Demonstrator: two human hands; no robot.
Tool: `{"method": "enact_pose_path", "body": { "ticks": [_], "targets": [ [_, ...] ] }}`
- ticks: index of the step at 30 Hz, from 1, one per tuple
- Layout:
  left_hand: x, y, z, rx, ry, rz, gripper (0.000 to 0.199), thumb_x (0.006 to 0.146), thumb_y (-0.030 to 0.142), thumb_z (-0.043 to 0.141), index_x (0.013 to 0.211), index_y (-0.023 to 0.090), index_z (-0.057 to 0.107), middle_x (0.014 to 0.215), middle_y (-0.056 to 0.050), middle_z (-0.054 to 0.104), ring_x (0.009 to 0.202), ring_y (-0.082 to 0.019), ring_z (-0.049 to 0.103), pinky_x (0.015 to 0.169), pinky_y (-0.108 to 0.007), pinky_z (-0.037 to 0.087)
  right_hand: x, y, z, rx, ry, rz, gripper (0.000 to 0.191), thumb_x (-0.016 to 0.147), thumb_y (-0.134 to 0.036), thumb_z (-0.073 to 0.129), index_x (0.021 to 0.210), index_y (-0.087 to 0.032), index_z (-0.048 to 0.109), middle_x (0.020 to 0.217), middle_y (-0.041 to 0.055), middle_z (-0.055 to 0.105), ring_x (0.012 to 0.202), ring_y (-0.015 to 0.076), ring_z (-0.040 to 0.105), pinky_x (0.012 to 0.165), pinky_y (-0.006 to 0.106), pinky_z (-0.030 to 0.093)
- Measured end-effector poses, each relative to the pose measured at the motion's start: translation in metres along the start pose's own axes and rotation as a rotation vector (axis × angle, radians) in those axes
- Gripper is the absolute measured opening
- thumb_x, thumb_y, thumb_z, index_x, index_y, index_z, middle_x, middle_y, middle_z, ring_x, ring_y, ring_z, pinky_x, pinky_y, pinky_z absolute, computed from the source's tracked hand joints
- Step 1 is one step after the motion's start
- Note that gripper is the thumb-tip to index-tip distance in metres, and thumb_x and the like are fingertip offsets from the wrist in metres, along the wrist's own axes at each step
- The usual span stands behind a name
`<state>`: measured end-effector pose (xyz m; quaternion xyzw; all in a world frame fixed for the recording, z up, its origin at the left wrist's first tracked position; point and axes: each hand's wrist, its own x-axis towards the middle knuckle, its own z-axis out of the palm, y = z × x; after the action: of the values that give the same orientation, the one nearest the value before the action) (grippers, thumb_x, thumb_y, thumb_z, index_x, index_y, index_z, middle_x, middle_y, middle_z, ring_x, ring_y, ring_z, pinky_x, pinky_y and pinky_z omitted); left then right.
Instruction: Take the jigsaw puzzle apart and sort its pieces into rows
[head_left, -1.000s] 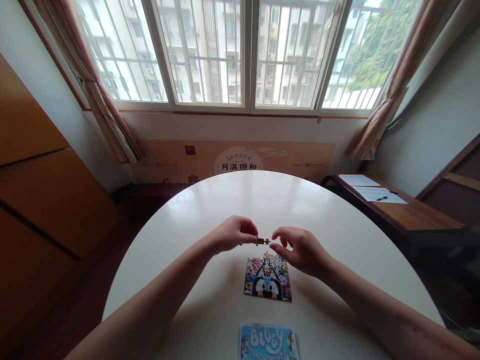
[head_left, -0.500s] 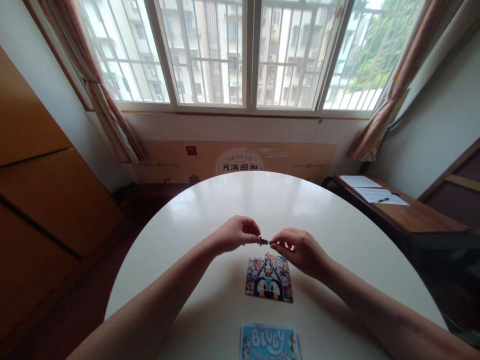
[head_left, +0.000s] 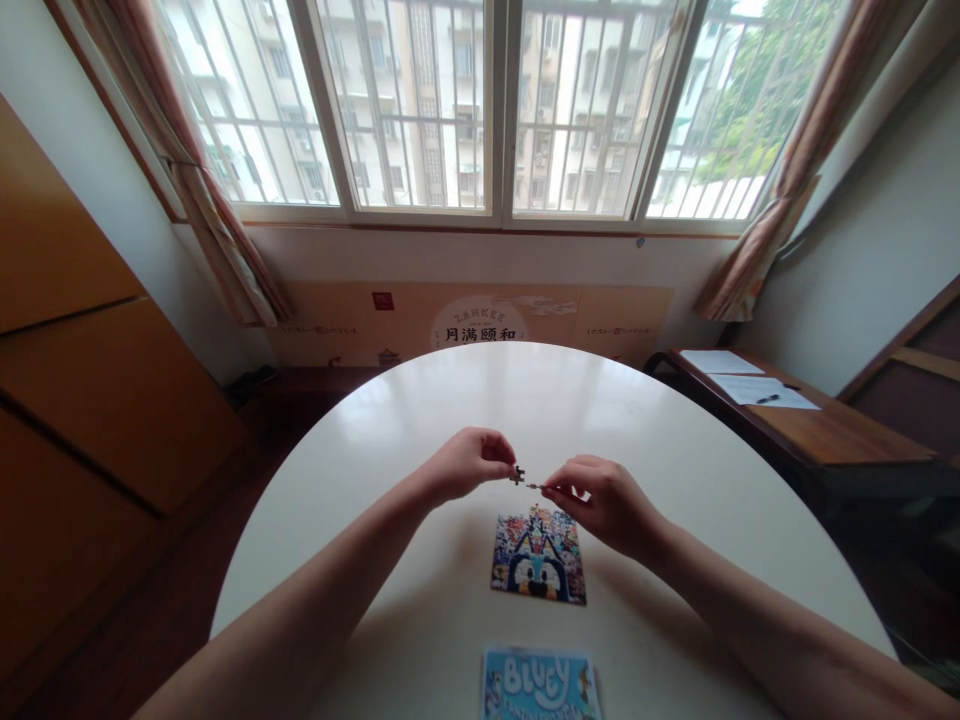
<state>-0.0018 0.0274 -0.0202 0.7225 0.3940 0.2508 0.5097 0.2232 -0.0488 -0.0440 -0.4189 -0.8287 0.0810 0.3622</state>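
Well, a small jigsaw piece (head_left: 518, 474) sits near the middle of the frame, a bit low, with a second jigsaw piece (head_left: 535, 487) just to the right of it. I can't tell if the two touch. Both are likely very light and stiff, like thick card, and not very slippery. The little knobs could bend or tear if pushed hard, so the flat edges look like the best place to pinch.

The first piece looks dark, with little knobs sticking out. The second one shows almost edge-on, so it looks like a thin line, and its print is too small to see.

The left hand (head_left: 472, 465) pinches the first piece, thumb and finger close together. The right hand (head_left: 600, 495) pinches the second piece by its right end, fingertips close together too.

Just below them lies a jigsaw puzzle (head_left: 538, 560), with a big blue dog face, lots of tiny colourful figures and a bumpy top edge. At the bottom of the frame is a light blue Bluey box or card (head_left: 538, 687), partly cut off. Both lie on the round white table (head_left: 360, 440).
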Motion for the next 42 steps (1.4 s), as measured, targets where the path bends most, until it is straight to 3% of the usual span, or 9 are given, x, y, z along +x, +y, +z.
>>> {"method": "enact_pose_path", "body": {
  "ticks": [4,8,20,23,27,30,37,42],
  "targets": [
    [0.002,-0.001,-0.015,0.099,0.175,-0.023,0.007,0.071,0.016,0.067,0.077,0.015,0.067,0.077,-0.004,0.073,0.073,-0.017,0.066,0.068,-0.028,0.049,0.000,0.003,0.001,-0.007,-0.006,0.025,0.012,0.090,-0.025,0.063,0.084,-0.021,0.073,0.069,0.0015,0.067,0.062,0.0140,0.056,0.062,0.026,0.043],
    [0.001,-0.002,-0.030,0.371,0.318,-0.016,0.008,0.074,0.015,0.064,0.079,0.017,0.070,0.080,-0.003,0.073,0.075,-0.018,0.066,0.069,-0.028,0.049,0.000,0.006,0.002,-0.006,-0.017,0.044,0.014,0.092,-0.024,0.060,0.090,-0.022,0.074,0.075,0.0023,0.070,0.064,0.0145,0.058,0.065,0.028,0.045],
    [-0.004,-0.006,-0.033,0.792,0.378,-0.146,0.012,0.081,0.028,0.064,0.085,0.021,0.072,0.087,-0.003,0.074,0.077,-0.020,0.065,0.063,-0.028,0.044,0.000,0.005,0.000,0.020,-0.050,0.060,0.011,0.089,-0.023,0.062,0.086,-0.021,0.073,0.074,0.0016,0.070,0.062,0.0137,0.057,0.063,0.027,0.045],
    [-0.008,0.002,-0.025,0.911,0.372,-0.037,0.013,0.085,0.029,0.061,0.083,0.022,0.072,0.085,-0.003,0.073,0.078,-0.021,0.064,0.063,-0.029,0.043,0.000,0.004,0.000,0.029,-0.035,0.083,0.012,0.089,-0.024,0.062,0.086,-0.021,0.073,0.073,0.0018,0.070,0.061,0.0136,0.057,0.063,0.028,0.045],
    [-0.014,0.010,-0.005,0.890,0.261,0.308,0.013,0.087,0.027,0.061,0.086,0.022,0.073,0.091,-0.003,0.071,0.075,-0.017,0.064,0.067,-0.028,0.047,0.001,0.003,0.000,0.067,-0.011,0.127,0.012,0.088,-0.024,0.062,0.086,-0.021,0.074,0.074,0.0019,0.071,0.060,0.0135,0.057,0.062,0.027,0.045],
    [-0.017,0.012,0.008,0.876,0.201,0.482,0.014,0.089,0.029,0.061,0.095,0.021,0.072,0.101,-0.004,0.070,0.075,-0.016,0.065,0.068,-0.028,0.050,0.002,0.004,0.000,0.125,-0.007,0.188,0.015,0.089,-0.026,0.061,0.084,-0.020,0.073,0.072,0.0016,0.071,0.060,0.0138,0.057,0.061,0.027,0.045],
    [-0.021,0.013,0.017,0.851,0.128,0.548,0.018,0.090,0.032,0.062,0.101,0.021,0.071,0.106,-0.006,0.069,0.082,-0.018,0.067,0.072,-0.029,0.053,0.005,0.005,0.002,0.386,-0.024,0.354,0.022,0.089,-0.035,0.061,0.085,-0.017,0.073,0.072,0.0037,0.069,0.064,0.0159,0.057,0.059,0.027,0.045],
    [-0.022,0.015,0.018,0.840,0.127,0.563,0.017,0.091,0.030,0.060,0.100,0.021,0.072,0.105,-0.006,0.070,0.084,-0.018,0.067,0.072,-0.029,0.053,0.005,0.005,0.003,0.478,-0.047,0.384,0.026,0.089,-0.039,0.061,0.087,-0.016,0.072,0.073,0.0047,0.068,0.065,0.0162,0.057,0.059,0.028,0.045]
  ]
}}
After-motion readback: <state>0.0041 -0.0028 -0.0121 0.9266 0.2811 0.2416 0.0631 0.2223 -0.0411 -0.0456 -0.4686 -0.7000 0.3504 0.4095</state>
